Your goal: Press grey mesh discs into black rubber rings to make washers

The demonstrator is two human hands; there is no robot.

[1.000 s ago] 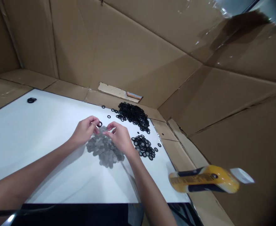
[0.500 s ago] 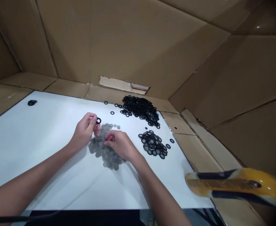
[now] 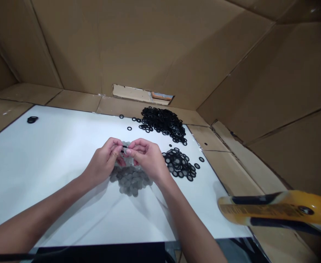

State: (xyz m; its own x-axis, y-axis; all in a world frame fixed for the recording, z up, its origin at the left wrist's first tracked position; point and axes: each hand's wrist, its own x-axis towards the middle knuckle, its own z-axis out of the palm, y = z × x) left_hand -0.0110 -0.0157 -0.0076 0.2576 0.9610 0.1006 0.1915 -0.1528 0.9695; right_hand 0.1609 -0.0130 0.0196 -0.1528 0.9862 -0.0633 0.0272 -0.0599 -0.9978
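Above the pile of grey discs (image 3: 131, 180), my two hands meet at the fingertips. Between thumb and fingers, my left hand (image 3: 103, 159) pinches a black ring (image 3: 124, 147), seen nearly edge-on. My right hand (image 3: 149, 157) is closed in a pinch on a small grey disc (image 3: 126, 150) against that ring; the fingertips partly cover both. Right of my right hand lies a heap of black rings with grey centres (image 3: 180, 166). Farther back is a larger heap of plain black rings (image 3: 162, 122).
A few black rings (image 3: 32, 119) lie at the white board's (image 3: 64, 146) far left corner. Cardboard walls (image 3: 138, 47) with a slot enclose the back and right. A yellow and black tool handle (image 3: 272, 209) juts in at the lower right.
My right hand has risen from the grey discs, bringing one to the black ring. My left hand has shifted right, and the ring has turned nearly edge-on. The view has shifted slightly.
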